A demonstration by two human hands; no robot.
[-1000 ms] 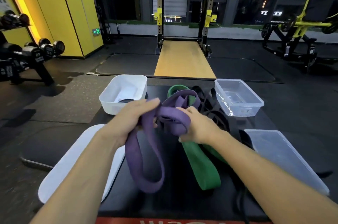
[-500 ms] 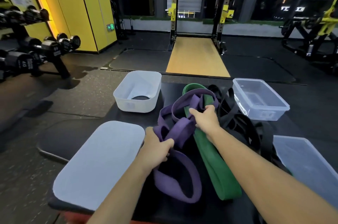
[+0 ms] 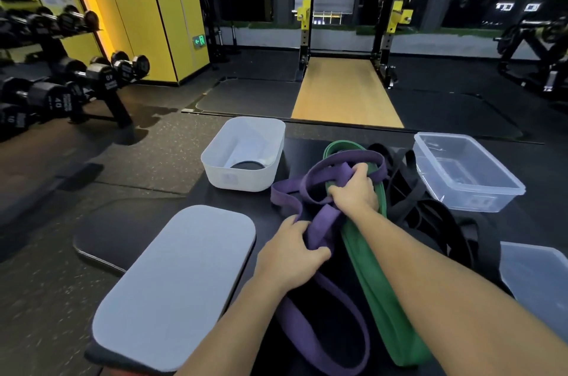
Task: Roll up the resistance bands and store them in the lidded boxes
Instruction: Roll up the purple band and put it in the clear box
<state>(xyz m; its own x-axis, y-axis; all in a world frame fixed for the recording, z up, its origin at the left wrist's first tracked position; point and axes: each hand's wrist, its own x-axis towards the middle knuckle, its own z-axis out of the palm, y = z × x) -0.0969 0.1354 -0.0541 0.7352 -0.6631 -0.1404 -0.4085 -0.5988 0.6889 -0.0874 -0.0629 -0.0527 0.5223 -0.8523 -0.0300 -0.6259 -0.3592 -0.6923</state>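
A long purple resistance band (image 3: 330, 169) lies tangled on the black bench. My left hand (image 3: 289, 255) grips a stretch of it near the bench's middle. My right hand (image 3: 356, 188) holds its far loops, farther back, over a flat green band (image 3: 378, 292). Black bands (image 3: 430, 215) are heaped to the right. An open white box (image 3: 246, 154) stands at the back left, with something dark and round in its bottom. A clear box (image 3: 464, 172) stands open at the back right.
A white lid (image 3: 175, 280) lies on the bench's left side, and a clear lid (image 3: 534, 280) at its right edge. A dumbbell rack (image 3: 61, 80) stands on the floor to the left. A squat rack (image 3: 350, 16) with a wooden platform is ahead.
The band has come down from in front of me onto the bench. My left hand has dropped nearer to me along it, while my right hand has reached farther back to the far loops.
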